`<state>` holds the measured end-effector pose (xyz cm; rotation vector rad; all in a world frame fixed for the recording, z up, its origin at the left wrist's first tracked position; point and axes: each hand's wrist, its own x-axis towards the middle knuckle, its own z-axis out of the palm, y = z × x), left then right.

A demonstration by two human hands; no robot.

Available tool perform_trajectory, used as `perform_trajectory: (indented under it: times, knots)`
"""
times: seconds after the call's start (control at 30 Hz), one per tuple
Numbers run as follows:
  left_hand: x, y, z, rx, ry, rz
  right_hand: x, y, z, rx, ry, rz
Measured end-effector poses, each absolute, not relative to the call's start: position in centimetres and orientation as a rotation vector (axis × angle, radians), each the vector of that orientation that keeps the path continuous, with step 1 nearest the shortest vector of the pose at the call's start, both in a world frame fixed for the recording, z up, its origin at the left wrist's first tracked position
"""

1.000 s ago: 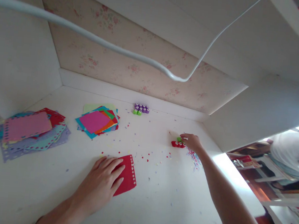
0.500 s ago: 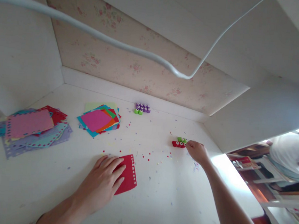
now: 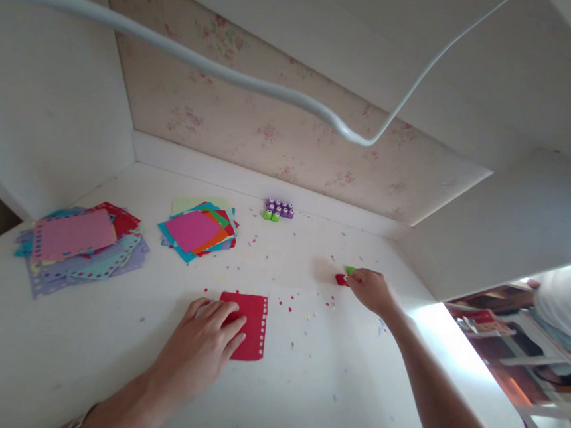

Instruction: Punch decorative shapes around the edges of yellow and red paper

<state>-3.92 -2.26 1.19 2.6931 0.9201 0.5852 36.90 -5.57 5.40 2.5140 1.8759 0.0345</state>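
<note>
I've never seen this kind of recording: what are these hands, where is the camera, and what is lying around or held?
There is no robot here, just a person's bare hands, seen by one head-worn camera looking forward and down. The left hand rests on a red card with holes along one edge. The right hand is at small red pieces; its grip is unclear. The white table also bears two card piles, purple pieces and scattered paper bits.

A white desk (image 3: 299,395) was flanked by pale side panels (image 3: 505,220) (image 3: 51,87).
The wall behind was covered in pink-flowered wallpaper (image 3: 243,124), crossed in view by a white cable (image 3: 286,94); the desk's right edge was brightly lit, and reddish flooring (image 3: 513,384) was seen beyond.
</note>
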Motion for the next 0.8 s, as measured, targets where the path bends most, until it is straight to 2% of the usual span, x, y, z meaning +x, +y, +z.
perform_trajectory:
  times: [0.27,0.47,0.67,0.8]
  knots:
    - [-3.8,-2.0,0.3,2.656,0.892,0.605,28.5,5.0,4.6,2.347,2.334,-0.176]
    - [-4.5,-1.0,0.6,2.647,0.835,0.527,26.4,12.9,2.6,2.436,2.370,-0.194]
    - [-4.8,-0.8,1.4,2.656,1.042,0.568,25.9,14.5,1.3,2.486,2.342,-0.241]
    - [-4.7,-1.0,1.4,2.631,1.220,0.464,25.9,14.2,1.3,2.564,2.326,-0.245]
